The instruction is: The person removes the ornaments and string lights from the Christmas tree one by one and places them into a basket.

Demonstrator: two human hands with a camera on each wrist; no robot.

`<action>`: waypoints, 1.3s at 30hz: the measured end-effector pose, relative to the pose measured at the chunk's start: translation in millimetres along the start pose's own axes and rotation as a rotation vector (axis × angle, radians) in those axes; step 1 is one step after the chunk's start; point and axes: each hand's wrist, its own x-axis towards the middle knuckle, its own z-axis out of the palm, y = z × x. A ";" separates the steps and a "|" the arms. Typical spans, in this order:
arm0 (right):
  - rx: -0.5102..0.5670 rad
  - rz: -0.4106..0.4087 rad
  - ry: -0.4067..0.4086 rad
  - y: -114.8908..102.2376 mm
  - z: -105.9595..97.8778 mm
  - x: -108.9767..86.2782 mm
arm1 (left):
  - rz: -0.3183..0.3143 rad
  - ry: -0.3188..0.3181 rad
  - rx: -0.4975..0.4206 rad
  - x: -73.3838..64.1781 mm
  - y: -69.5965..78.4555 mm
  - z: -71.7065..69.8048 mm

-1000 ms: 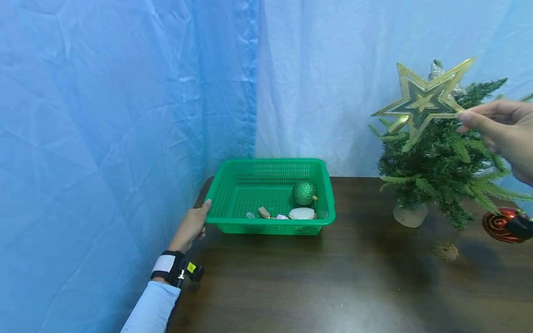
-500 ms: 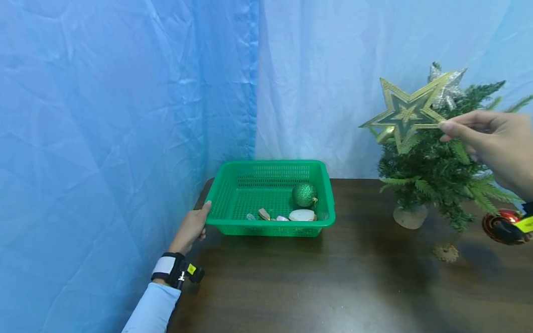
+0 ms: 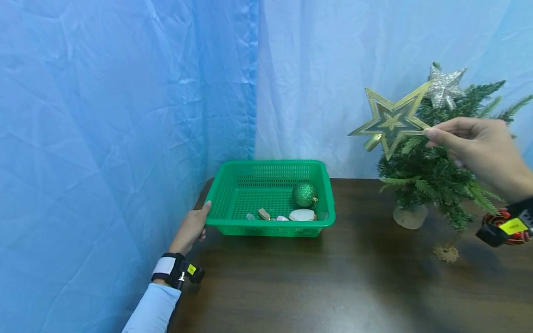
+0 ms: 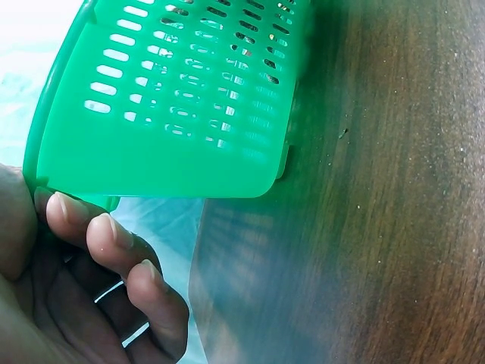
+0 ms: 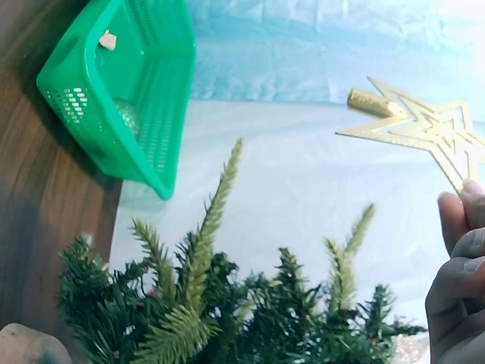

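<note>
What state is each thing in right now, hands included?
Right hand: pinching the gold star.
Gold star: held up off the table.
Left hand: gripping the green basket's rim.
Green basket: upright on the table, small items inside.
Green ball: lying in the basket.
Tree: standing upright.
Silver star: on the tree, near its top.
Red ornament: partly hidden behind the right wrist camera.

A blue cloth [image 3: 89, 145] is hanging on the left side and is showing many small creases. At the back, a paler cloth [image 3: 329, 72] is falling in soft vertical folds. Below them, a dark brown table [image 3: 264, 287] is spreading toward the front, its wood grain running in fine lines. Light is shining on its surface and is making a whitish reflection [image 3: 335, 311] there.
</note>
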 end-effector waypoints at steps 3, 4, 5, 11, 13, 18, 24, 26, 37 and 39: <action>0.015 0.006 -0.010 -0.4 4.9 0.4 | 0.001 0.006 0.004 -0.2 -0.8 0.6; 0.024 0.010 -0.012 -0.8 6.3 0.5 | 0.000 0.008 0.003 -0.1 -1.0 0.8; 0.025 0.013 -0.014 -1.2 7.7 0.8 | 0.000 0.009 0.002 0.0 -1.4 0.9; 0.046 -0.006 -0.046 -1.8 13.3 2.8 | -0.001 0.014 -0.001 0.7 -1.7 1.4; 0.048 -0.014 -0.057 -1.2 15.0 2.7 | 0.000 0.015 0.001 0.6 -1.2 1.4; 0.037 -0.028 -0.064 0.3 20.3 3.8 | 0.001 0.017 0.008 0.4 -0.5 1.7; 0.049 -0.020 -0.080 1.4 27.1 5.6 | -0.001 0.018 0.011 0.0 -0.4 1.6; 0.051 -0.011 -0.094 2.1 29.8 5.2 | -0.002 0.016 0.011 -0.2 -0.2 0.9; 0.067 -0.018 -0.127 0.4 43.1 6.4 | 0.001 0.017 0.004 1.5 -0.7 0.8; 0.072 -0.029 -0.133 0.3 46.3 7.1 | -0.003 0.019 0.000 0.7 -1.3 1.6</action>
